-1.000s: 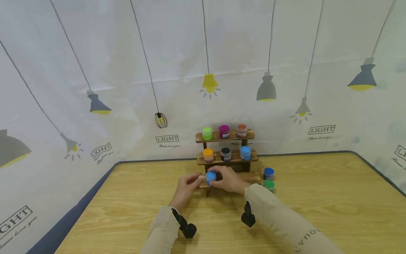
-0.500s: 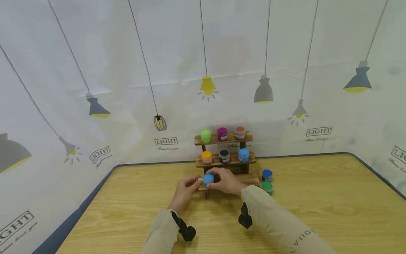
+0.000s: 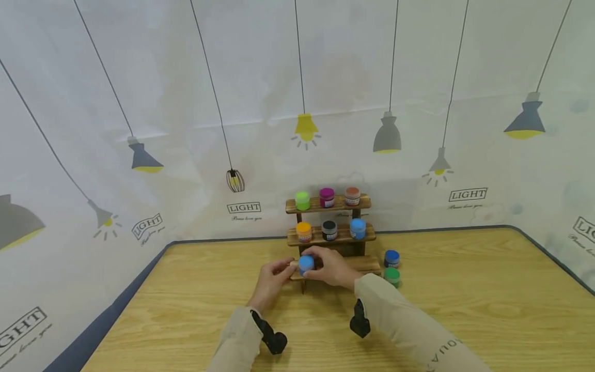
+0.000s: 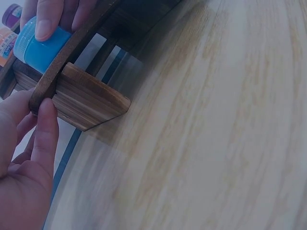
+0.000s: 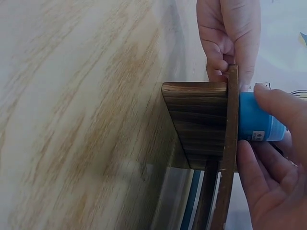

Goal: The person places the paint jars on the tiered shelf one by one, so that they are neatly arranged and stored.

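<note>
My right hand (image 3: 332, 267) grips a light blue paint jar (image 3: 306, 265) between thumb and fingers. The jar stands at the left end of the lowest step of a wooden tiered rack (image 3: 364, 264). In the right wrist view the jar (image 5: 254, 117) has its base against the board. My left hand (image 3: 271, 281) pinches that board's left end; the left wrist view shows thumb and finger on either side of the board edge (image 4: 45, 88). Orange (image 3: 304, 232), black (image 3: 329, 231) and blue (image 3: 357, 229) jars sit on the middle step.
Lime (image 3: 302, 201), magenta (image 3: 327, 198) and brown-orange (image 3: 352, 196) jars stand on the top step. A dark blue jar (image 3: 392, 259) and a green jar (image 3: 392, 277) stand on the wooden table (image 3: 186, 310), right of the rack. Behind is a wall sheet (image 3: 195, 150) printed with lamps.
The head view has shifted slightly. Both hands keep their places on the rack and the light blue jar, with no other clear movement.
</note>
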The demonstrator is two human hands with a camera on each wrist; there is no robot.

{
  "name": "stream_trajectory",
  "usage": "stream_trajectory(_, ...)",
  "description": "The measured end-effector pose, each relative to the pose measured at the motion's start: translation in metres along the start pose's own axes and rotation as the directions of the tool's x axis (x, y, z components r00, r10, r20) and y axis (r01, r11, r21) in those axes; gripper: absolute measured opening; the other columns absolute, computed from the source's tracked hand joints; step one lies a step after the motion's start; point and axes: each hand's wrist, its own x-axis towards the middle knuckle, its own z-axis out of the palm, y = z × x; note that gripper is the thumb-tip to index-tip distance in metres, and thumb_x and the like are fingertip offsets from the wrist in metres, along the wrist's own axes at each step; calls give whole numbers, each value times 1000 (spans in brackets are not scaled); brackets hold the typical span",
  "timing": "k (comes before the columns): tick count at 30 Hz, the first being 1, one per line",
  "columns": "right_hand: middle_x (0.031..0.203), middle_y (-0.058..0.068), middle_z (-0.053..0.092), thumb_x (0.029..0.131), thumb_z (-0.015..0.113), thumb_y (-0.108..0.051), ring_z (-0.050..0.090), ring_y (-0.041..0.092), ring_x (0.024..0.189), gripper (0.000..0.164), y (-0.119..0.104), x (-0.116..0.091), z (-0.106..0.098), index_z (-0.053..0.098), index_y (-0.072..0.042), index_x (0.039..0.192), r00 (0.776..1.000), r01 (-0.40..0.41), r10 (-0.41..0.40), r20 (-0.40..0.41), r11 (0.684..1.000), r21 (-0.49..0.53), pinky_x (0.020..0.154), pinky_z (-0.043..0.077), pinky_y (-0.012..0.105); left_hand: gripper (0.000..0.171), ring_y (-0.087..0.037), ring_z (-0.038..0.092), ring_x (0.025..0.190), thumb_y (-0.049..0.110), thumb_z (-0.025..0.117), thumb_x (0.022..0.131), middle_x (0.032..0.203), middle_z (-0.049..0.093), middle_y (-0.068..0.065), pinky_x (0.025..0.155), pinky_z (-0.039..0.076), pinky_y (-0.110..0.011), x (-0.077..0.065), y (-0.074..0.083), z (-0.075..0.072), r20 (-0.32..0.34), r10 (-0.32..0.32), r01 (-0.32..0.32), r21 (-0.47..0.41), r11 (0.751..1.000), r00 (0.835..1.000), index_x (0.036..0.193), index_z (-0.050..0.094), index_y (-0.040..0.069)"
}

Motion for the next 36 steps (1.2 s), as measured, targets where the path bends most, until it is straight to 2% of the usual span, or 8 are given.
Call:
stream_trajectory(10, 110, 14, 57, 79, 66, -7, 54, 28, 101, 43, 4, -4, -1, 50, 1, 118, 999, 33, -33, 0, 995, 94, 85, 45, 39, 37, -12, 56, 76, 14, 57, 87, 95, 61, -12, 71, 51, -34, 13, -24, -2, -12, 10, -10, -9, 1000, 1000, 117, 54, -8)
stream_trajectory(16, 110, 15, 56, 80, 65, -8, 53, 29, 102, 43, 7, -9, -5, 49, 3, 118, 999, 39, -39, -3, 992, 119, 85, 45, 39, 36, -9, 55, 74, 14, 57, 87, 97, 60, -14, 72, 51, -35, 12, -24, -1, -18, 12, -12, 4, 1000, 1000, 117, 54, -7)
stream_trajectory(23, 113, 15, 55, 80, 65, -10, 52, 29, 103, 42, 8, -23, -17, 51, 2, 118, 998, 59, -57, -25, 995, 84, 85, 45, 40, 36, -11, 55, 75, 13, 57, 87, 95, 60, -12, 73, 51, -36, 13, -25, -1, -4, 4, -4, -5, 1000, 1000, 117, 54, -7)
stream_trajectory(30, 111, 20, 55, 81, 65, -11, 55, 31, 98, 39, 17, -43, -33, 53, 3, 115, 995, 81, -78, -58, 995, 62, 81, 47, 40, 33, -16, 55, 77, 9, 55, 88, 94, 59, -14, 73, 51, -38, 7, -17, 0, 1, 12, -12, 9, 1000, 1000, 116, 54, -9)
stream_trajectory(36, 109, 21, 56, 82, 64, -13, 55, 32, 95, 36, 26, -59, -52, 54, 3, 113, 996, 58, -51, -75, 994, 87, 80, 47, 40, 35, -13, 55, 75, 15, 58, 87, 92, 60, -10, 70, 52, -33, 14, -27, -1, -22, 16, -16, 17, 1000, 1000, 116, 56, -5)
